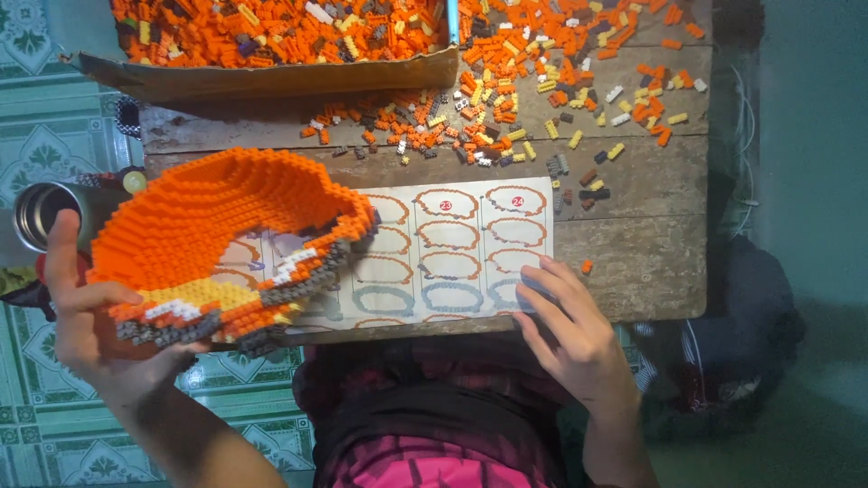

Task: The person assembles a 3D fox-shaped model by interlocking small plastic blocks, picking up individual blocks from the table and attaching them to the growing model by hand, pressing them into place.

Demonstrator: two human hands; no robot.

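Left hand: Your left hand [90,321] held the big orange brick model [226,244] from below, at its lower left edge. Your thumb lay on top and the other fingers were tucked under, so they pinched the edge of the model.

Right hand: Your right hand [565,325] lay flat on the instruction sheet [470,253]. Its fingers were spread out and held nothing.

Where the model was: It hung over the left end of the worktop [633,262]. Part of it covered the left side of the sheet. It was tilted, and its hollow side faced up.

What the model looked like: It was a curved shell made of many tiny bricks. Most were orange. Along the rim there were rows of grey, white and yellow.

How it would handle: It looked stiff but easy to break. A hard squeeze could snap rows off the rim. It looked a bit heavy for one hand.

Where to hold it: The thick lower part looked like the best place, with a flat palm under it. The thin rim looked like a bad place to pull.

Loose bricks: Small loose bricks [506,108] lay spread on the far side of the worktop. Most were orange, some yellow, white and grey.

Box: A cardboard box [271,77] full of bricks stood at the far left.

Cup: A metal cup [41,212] stood just left of the model.
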